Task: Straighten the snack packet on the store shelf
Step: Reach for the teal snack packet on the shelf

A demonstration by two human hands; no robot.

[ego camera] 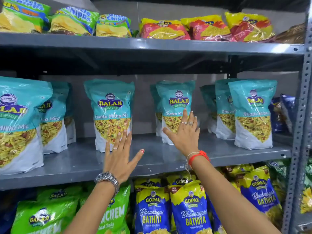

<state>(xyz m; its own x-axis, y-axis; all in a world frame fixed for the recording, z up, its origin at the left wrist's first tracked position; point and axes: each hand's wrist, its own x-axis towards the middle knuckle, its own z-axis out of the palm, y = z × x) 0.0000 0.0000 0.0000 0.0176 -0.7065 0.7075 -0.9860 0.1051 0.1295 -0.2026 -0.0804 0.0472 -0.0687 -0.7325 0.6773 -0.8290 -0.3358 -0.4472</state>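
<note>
- Head view, nearest: left hand [118, 156] flat, fingers [124, 137] spread, tips touching the lower front of a teal packet [110, 114] that stands upright on the grey shelf [152, 157].
- Farther right: right hand [184, 132] flat, fingers apart, pressed on the second teal packet [174, 105], clamping nothing.
- Both packets' long axes run vertically, each directly beyond its hand; which one needs straightening I cannot tell.

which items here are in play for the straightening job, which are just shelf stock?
In play: left hand on one teal Balaji packet; right hand on the next teal packet; middle shelf.

Stock: green chips bags, blue Gopal packs.
</note>
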